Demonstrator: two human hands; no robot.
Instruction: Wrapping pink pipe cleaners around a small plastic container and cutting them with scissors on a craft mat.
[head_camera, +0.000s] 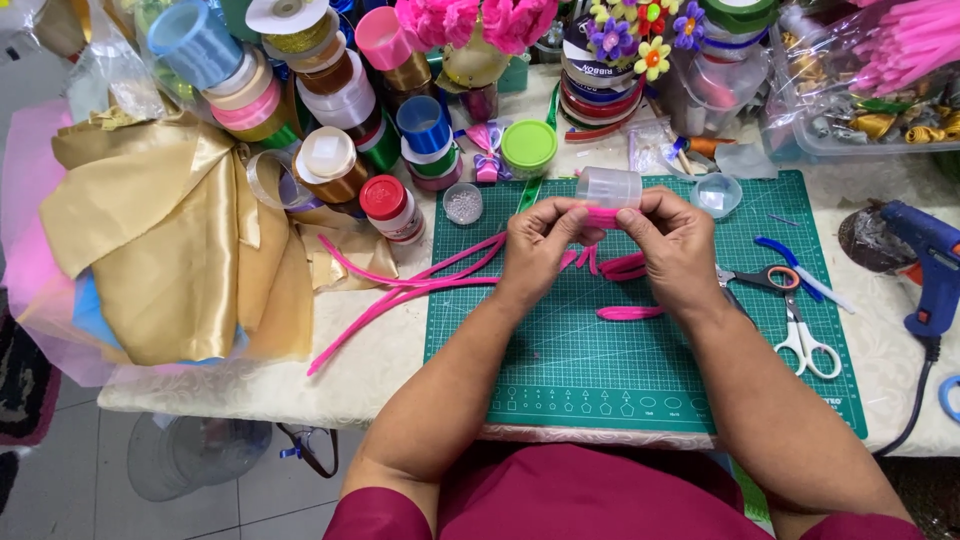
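At the near edge, two forearms in maroon sleeves reach out over a green cutting mat that lies on a pale patterned table. On the mat, between the wrists, rests a short pink pipe cleaner piece. To its right lie scissors with white and orange handles, and a blue glue gun sits at the far right off the mat. Above the mat's middle, the left hand and the right hand meet, thumbs and fingertips of both pinched together on a pink pipe cleaner held between them. More pink pipe cleaners trail from under the left hand to the left, across the mat's edge and onto the table. Farther left lies crumpled gold satin cloth. Just beyond the hands stands a small clear plastic container, with a green-lidded jar to its left and a red-capped bottle farther left. At the far edge crowd ribbon spools and pink artificial flowers.
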